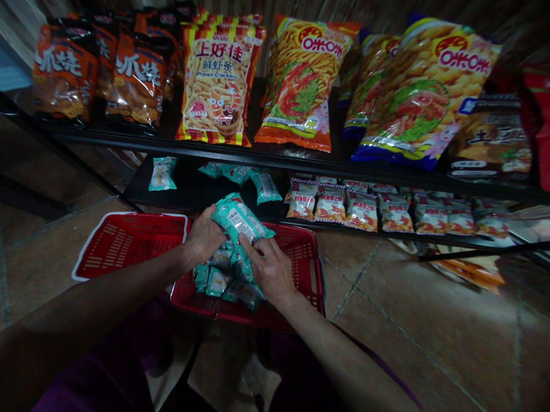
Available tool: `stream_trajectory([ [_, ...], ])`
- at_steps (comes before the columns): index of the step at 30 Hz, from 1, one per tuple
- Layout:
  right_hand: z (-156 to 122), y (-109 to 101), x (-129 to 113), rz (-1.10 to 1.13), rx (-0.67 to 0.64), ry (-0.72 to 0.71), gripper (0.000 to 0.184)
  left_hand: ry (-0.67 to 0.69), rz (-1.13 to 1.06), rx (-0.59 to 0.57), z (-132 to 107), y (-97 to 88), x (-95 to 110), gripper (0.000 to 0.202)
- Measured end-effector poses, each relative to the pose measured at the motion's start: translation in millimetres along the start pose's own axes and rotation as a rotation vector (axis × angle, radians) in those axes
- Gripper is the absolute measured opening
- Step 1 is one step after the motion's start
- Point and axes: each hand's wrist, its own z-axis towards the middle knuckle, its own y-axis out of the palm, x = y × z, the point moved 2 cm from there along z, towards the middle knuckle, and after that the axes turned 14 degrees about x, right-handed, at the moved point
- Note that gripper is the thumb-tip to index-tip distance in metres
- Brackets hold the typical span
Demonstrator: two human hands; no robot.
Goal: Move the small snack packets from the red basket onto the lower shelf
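A person holds a green bag (241, 220) over the red basket (312, 279) in the middle. The left hand (204, 236) has its fingers closed on the left edge of the bag. The right hand (275, 269) has its fingers bent over the near right part of the bag, touching it. You cannot tell if they grip it, because some of the fingers are hidden. The bag is tilted, with its far end up to the left.

Inside the basket, under the hands, more little green bags (218, 282) lie in a pile. Another red basket (133, 243) with a white rim sits just beside it on the left, on the brown floor (387, 342).

On the far side is a low black shelf (185, 195). One small green bag (163, 173) lies at its left, and a few more (264, 186) lie near its middle. To the right is a row of small snack bags (361, 209). On the top shelf (209, 149) stand big, bright snack bags (220, 84). The person wears purple pants (98, 368).
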Motion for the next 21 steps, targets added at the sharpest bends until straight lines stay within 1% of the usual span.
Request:
stream_trajectory([
  [5, -4.7, 1.6, -7.1, -0.007, -0.043, -0.038, 0.049, -0.036, 0.032, -0.056, 3.6, -2.4, -1.2, 0.043],
  [8, -4.9, 1.7, -10.3, -0.008, -0.054, -0.047, 0.048, -0.041, 0.047, -0.068, 6.0, -4.4, -2.8, 0.038],
  [12, -2.8, 0.7, -13.7, -0.029, -0.067, -0.064, 0.046, -0.046, 0.058, -0.038, 5.2, -3.6, -2.8, 0.032],
  [17, -2.6, 1.3, -17.8, -0.007, -0.118, -0.06, 0.05, -0.055, 0.087, 0.048, 2.1, 0.0, 0.1, 0.033],
  [21, -3.3, 2.7, -18.1, 0.066, -0.184, -0.041, 0.053, 0.004, 0.046, 0.042, 3.1, 1.3, 4.9, 0.029],
])
